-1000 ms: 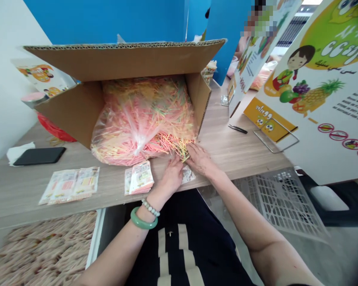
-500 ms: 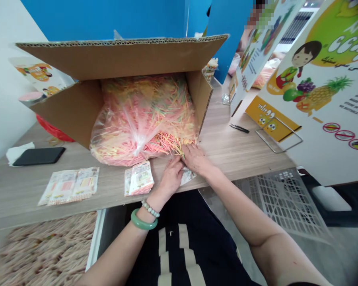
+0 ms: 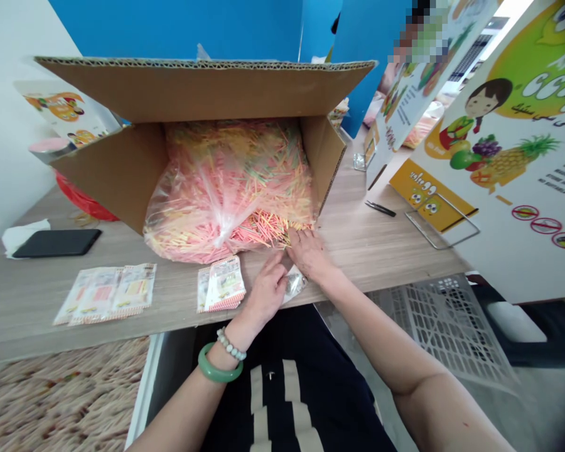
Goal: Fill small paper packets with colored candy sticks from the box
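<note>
A large clear plastic bag is full of thin pink, yellow and green sticks, which spill from its mouth at the front right. My right hand has its fingers bent over loose sticks at that mouth, closed on some of them; the fingertips are partly hidden. Close beside it, my left hand reaches toward the same sticks with its fingers curled. What it may hold is hidden. A small clear printed packet lies under and between the hands. Left of my left hand is a stack of printed packets.
The bag sits in an open cardboard box lying on its side. More packets and a black phone are at the left. Tweezers, a wire stand and a printed board stand right. Below is a plastic crate.
My left hand has drawn slightly left and down, so more of the small packet shows between the hands. My right hand stays at the sticks. The view has shifted slightly.
</note>
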The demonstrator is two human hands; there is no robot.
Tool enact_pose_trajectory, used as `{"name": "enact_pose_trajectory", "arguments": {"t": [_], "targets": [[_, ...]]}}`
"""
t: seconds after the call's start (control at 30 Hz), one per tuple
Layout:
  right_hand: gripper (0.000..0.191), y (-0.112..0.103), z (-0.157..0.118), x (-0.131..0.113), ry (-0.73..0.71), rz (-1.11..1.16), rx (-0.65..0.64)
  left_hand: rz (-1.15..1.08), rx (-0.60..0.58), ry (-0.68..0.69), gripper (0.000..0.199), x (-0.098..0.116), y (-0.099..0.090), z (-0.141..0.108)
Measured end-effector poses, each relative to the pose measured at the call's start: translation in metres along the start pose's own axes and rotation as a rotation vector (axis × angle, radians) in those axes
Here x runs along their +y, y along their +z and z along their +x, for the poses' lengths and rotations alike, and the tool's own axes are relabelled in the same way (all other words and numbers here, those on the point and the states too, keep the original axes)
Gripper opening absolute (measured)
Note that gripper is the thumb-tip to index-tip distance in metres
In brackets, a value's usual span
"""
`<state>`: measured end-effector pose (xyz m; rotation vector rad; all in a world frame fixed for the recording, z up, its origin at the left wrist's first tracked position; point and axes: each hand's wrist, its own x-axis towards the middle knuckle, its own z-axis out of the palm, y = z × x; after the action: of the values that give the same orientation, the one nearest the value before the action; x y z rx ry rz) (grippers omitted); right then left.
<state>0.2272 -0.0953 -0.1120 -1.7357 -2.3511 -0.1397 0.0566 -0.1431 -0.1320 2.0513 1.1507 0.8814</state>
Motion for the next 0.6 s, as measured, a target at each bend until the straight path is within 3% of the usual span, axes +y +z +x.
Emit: {"name": "enact_pose_trajectory", "arguments": {"t": [0.27, 0.43, 0.6], "targets": [[0.036, 0.013, 0.017, -0.022, 0.333, -0.002, 0.051, -0.036, 0.038, -0.028, 0.019, 0.000, -0.002, -0.007], [0.030, 0.019, 0.019, -0.022, 0.369, -0.049, 0.087, 0.002, 0.029, -0.014, 0.017, -0.002, -0.002, -0.006], [0.028, 0.012, 0.020, -0.019, 0.368, -0.085, 0.001, 0.077, 0.023, 0.019, 0.017, -0.004, 0.001, -0.005]]}}
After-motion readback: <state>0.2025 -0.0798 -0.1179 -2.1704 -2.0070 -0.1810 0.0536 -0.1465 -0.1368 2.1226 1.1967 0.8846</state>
